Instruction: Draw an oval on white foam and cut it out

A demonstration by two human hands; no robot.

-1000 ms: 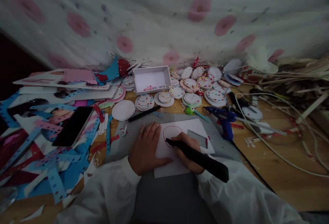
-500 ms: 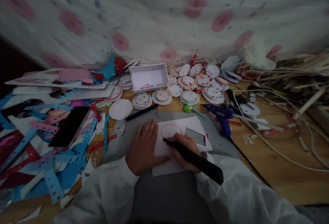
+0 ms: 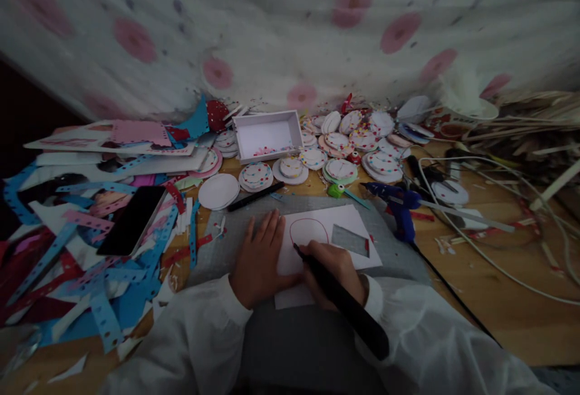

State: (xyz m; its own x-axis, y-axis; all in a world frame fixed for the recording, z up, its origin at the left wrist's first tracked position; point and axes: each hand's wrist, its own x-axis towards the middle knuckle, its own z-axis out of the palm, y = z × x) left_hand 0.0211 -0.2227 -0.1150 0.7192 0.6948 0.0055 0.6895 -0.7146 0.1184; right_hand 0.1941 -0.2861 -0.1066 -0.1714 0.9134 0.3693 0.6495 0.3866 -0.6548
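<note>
A white sheet of paper (image 3: 347,221) with a rectangular cut-out lies on the grey mat (image 3: 399,262). It bears a red circle outline (image 3: 309,220). My left hand (image 3: 260,259) presses flat on the paper's left side, fingers stretched out, thumb towards my right hand. Closed in a writing grip, my right hand (image 3: 335,268) holds a thick black pen-shaped tool (image 3: 351,307). Its tip meets the lower left of the circle. Whether it is a pen or a knife I cannot tell. The lower part of the circle is partly hidden by my right hand.
A phone (image 3: 132,221) lies among paper strips (image 3: 104,310) on the left. Behind the mat are a white box (image 3: 269,134), decorated paper discs (image 3: 256,176) and a slim black stick (image 3: 256,197). A blue glue gun (image 3: 401,205) and white cable (image 3: 480,256) lie right.
The tool's tip has shifted slightly along the circle's lower left edge, and its rear end has tilted lower. My left hand stays on the paper. The whole view has shifted slightly.
</note>
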